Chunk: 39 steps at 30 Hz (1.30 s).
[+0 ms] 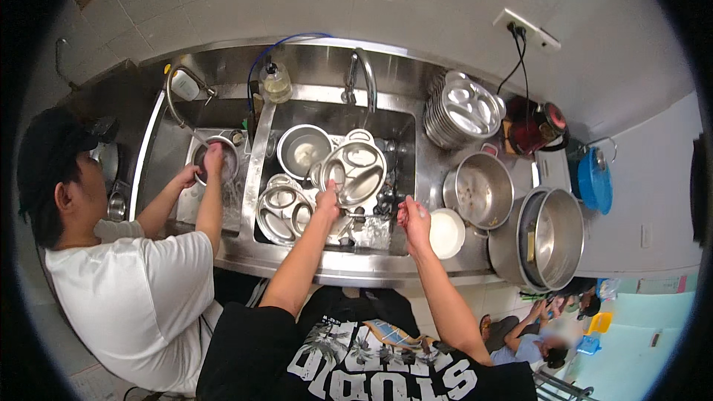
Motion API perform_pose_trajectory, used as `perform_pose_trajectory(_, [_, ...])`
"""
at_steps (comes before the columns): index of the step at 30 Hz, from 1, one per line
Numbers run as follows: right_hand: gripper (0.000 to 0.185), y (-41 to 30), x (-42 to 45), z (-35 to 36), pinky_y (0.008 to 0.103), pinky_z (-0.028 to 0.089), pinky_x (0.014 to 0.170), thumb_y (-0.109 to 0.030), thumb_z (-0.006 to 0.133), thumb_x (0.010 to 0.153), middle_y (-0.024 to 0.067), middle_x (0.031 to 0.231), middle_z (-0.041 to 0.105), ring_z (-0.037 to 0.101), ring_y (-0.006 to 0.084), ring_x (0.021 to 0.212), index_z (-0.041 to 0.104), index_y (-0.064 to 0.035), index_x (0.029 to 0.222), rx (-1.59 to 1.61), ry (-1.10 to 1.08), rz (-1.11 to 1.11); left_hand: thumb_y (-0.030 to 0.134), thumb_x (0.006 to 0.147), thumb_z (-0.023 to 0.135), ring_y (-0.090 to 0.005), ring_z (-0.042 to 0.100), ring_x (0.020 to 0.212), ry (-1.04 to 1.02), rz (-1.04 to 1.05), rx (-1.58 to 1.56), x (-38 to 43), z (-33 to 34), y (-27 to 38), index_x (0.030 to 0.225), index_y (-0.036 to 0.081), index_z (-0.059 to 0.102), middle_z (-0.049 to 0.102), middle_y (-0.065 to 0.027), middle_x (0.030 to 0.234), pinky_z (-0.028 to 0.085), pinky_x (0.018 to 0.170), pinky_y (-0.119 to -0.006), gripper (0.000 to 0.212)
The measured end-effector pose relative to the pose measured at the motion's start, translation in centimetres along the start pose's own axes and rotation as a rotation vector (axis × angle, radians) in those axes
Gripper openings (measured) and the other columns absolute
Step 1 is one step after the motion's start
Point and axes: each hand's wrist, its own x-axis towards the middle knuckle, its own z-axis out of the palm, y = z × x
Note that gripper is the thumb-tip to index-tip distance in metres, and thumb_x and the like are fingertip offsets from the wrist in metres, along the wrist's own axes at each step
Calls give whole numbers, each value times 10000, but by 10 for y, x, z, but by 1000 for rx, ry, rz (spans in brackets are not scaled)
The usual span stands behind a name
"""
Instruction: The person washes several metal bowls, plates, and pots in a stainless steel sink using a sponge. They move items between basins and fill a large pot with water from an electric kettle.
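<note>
My left hand grips the near edge of a stainless steel compartment tray, tilted above the sink basin. Beside the basin's right edge, my right hand is raised with curled fingers; whether it holds something small is hidden. A white bowl sits on the counter just right of that hand. More compartment trays lie at the basin's left front. Behind them rests a round metal pot with cloudy water and something pale inside. Some cutlery is blurred in the basin's front.
A co-worker rinses a bowl in the left basin. Faucet and soap bottle stand behind. To the right are stacked trays, a metal pot, nested large pots and a red kettle. Another person sits behind.
</note>
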Motion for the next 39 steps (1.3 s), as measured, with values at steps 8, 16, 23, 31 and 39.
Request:
perform_pose_trajectory(8, [374,2,82,26,325,520,735,-113,522,915,119,1110,526,591,230,867,495,-33,1280,-498,-16,-459,127,1002,514,-217,591,1108,-430,-99,-98,-87,95,15,1335,60,468,588,-97,1248,504,937,-419,343])
perform_pose_trajectory(16, [225,10,128,96,476,494,795,-101,598,858,208,937,618,606,401,901,594,15,1051,-1193,-233,-846,635,959,308,-222,490,1273,-483,-228,48,-115,118,65,1459,105,353,491,-85,1399,417,1056,-390,729])
perform_pose_trajectory(23, [209,14,117,111,457,505,827,-103,580,840,225,1039,593,590,384,966,625,9,1010,-1258,-315,-806,611,986,281,-231,474,1283,-402,-43,-75,-98,112,70,1418,58,386,488,-93,1395,411,1059,-391,709])
perform_pose_trajectory(31, [187,-11,103,121,450,486,840,-113,606,828,201,949,605,569,368,954,607,0,978,-1264,-309,-829,536,1022,305,-216,561,1163,-371,77,45,-91,96,70,1353,17,427,540,-131,1301,458,997,-371,628])
perform_pose_trajectory(39, [199,2,47,143,474,406,830,-177,592,856,169,1005,561,526,365,957,598,-37,997,-990,-258,-914,645,965,335,-240,598,1083,-457,-143,-12,-88,76,106,1351,10,415,583,-120,1199,453,1001,-420,747])
